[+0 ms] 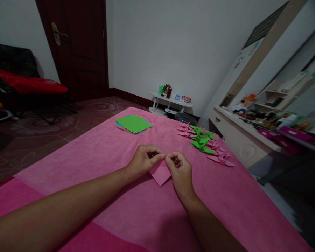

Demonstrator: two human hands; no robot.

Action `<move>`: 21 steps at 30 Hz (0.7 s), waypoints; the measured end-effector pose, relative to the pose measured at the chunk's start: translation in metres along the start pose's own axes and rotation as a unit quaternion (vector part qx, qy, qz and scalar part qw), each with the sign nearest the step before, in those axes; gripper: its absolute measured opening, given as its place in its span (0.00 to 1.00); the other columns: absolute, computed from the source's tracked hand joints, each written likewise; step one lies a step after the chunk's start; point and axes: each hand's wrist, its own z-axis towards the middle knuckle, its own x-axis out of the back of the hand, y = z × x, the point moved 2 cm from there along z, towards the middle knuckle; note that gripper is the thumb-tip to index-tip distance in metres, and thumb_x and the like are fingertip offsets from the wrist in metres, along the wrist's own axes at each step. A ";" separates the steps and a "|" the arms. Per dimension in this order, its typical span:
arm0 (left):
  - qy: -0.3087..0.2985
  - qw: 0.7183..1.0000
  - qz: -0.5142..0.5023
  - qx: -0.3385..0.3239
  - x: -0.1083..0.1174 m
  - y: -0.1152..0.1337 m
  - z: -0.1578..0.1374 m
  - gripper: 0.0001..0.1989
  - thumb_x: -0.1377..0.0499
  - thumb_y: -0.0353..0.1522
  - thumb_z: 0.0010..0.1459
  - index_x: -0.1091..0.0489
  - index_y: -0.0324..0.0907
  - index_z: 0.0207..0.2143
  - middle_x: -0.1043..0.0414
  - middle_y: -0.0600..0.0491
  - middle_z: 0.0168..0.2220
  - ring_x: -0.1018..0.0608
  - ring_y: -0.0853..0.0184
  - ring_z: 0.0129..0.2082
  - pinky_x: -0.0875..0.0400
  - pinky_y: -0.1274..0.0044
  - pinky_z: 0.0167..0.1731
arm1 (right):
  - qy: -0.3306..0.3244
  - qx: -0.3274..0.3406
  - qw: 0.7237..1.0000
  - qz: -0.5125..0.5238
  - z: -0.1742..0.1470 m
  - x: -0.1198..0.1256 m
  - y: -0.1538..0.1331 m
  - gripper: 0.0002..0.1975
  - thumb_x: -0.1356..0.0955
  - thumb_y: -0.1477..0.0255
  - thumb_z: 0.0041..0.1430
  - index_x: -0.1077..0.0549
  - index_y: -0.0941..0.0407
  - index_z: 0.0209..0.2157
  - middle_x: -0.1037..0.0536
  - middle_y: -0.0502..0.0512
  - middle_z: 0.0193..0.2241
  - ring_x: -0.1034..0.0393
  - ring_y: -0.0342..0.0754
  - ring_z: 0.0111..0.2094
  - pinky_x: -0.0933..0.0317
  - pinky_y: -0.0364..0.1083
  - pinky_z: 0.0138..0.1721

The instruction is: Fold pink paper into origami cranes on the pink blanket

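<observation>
A small folded piece of pink paper (160, 174) is held between my two hands, one corner pointing toward me. My left hand (146, 159) pinches its upper left part between thumb and fingers. At its upper right, my right hand (180, 171) grips it the same way, and the two thumbs nearly meet. The fingers hide the paper's far edge. Beyond my left hand lies a stack of square paper sheets (133, 124), green on top with blue showing underneath. Several folded paper cranes, green (201, 142) and pink (222, 158), sit in a cluster to the right.
The pink cloth (81, 171) covers the surface under my hands. A white dresser (241, 140) crowded with small items stands along the right side. Farther back are a low white table (170, 99), a dark red door (78, 45) and a red folding chair (34, 84).
</observation>
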 end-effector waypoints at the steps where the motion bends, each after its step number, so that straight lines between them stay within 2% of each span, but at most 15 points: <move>1: 0.006 1.000 -0.008 0.002 0.001 0.000 0.000 0.09 0.41 0.34 0.53 0.27 0.36 0.26 0.28 0.52 0.25 0.28 0.70 0.25 0.35 0.80 0.27 | 0.001 -0.007 1.000 0.013 0.000 0.000 0.001 0.06 0.32 0.69 0.52 0.31 0.56 0.31 0.29 0.49 0.26 0.35 0.44 0.28 0.41 0.41 0.30; 3: 0.014 1.000 -0.025 0.008 0.002 0.000 0.001 0.09 0.40 0.34 0.52 0.27 0.36 0.25 0.28 0.52 0.24 0.29 0.70 0.25 0.36 0.80 0.27 | -0.012 -0.015 1.000 0.025 0.002 0.001 0.002 0.07 0.32 0.68 0.53 0.29 0.57 0.33 0.28 0.50 0.27 0.34 0.44 0.29 0.40 0.41 0.31; 6: 0.012 0.999 -0.041 0.025 0.004 -0.001 0.003 0.08 0.40 0.33 0.51 0.27 0.36 0.25 0.28 0.52 0.24 0.29 0.70 0.26 0.35 0.80 0.27 | -0.046 -0.011 0.999 0.005 0.004 0.003 0.004 0.09 0.33 0.67 0.54 0.27 0.58 0.28 0.28 0.50 0.25 0.35 0.44 0.28 0.41 0.42 0.30; 12: -0.017 0.995 -0.072 0.068 0.004 -0.008 0.005 0.08 0.39 0.33 0.50 0.27 0.36 0.25 0.28 0.52 0.24 0.28 0.71 0.25 0.35 0.79 0.27 | -0.044 0.042 0.998 -0.034 0.005 0.007 -0.004 0.07 0.32 0.71 0.52 0.27 0.58 0.24 0.29 0.49 0.23 0.36 0.44 0.27 0.42 0.42 0.30; 14: -0.040 0.994 -0.067 0.071 0.003 -0.009 0.005 0.08 0.40 0.33 0.49 0.27 0.36 0.25 0.28 0.53 0.23 0.29 0.71 0.24 0.37 0.80 0.26 | -0.061 0.034 0.996 -0.049 0.005 0.006 -0.006 0.07 0.32 0.72 0.51 0.29 0.58 0.21 0.31 0.48 0.20 0.39 0.42 0.24 0.45 0.41 0.27; 18: -0.084 0.990 -0.060 0.099 0.000 -0.013 0.007 0.09 0.39 0.34 0.49 0.28 0.35 0.23 0.30 0.54 0.21 0.31 0.73 0.21 0.39 0.80 0.24 | -0.142 -0.011 0.989 -0.050 0.007 0.006 -0.004 0.10 0.32 0.70 0.50 0.31 0.58 0.19 0.37 0.45 0.15 0.46 0.39 0.18 0.51 0.40 0.20; 19: -0.077 0.989 -0.066 0.109 0.000 -0.014 0.009 0.09 0.39 0.35 0.48 0.28 0.36 0.24 0.31 0.54 0.21 0.31 0.73 0.21 0.39 0.80 0.24 | -0.141 -0.014 0.989 -0.047 0.008 0.007 -0.002 0.11 0.32 0.69 0.50 0.31 0.58 0.18 0.37 0.45 0.15 0.45 0.39 0.18 0.51 0.40 0.20; 21: -0.039 0.987 -0.097 0.125 0.002 -0.016 0.011 0.11 0.37 0.37 0.48 0.27 0.36 0.29 0.30 0.53 0.24 0.30 0.73 0.23 0.38 0.80 0.25 | -0.097 -0.023 0.994 -0.038 0.011 0.011 0.003 0.11 0.31 0.68 0.50 0.30 0.59 0.19 0.36 0.45 0.15 0.44 0.39 0.18 0.51 0.39 0.19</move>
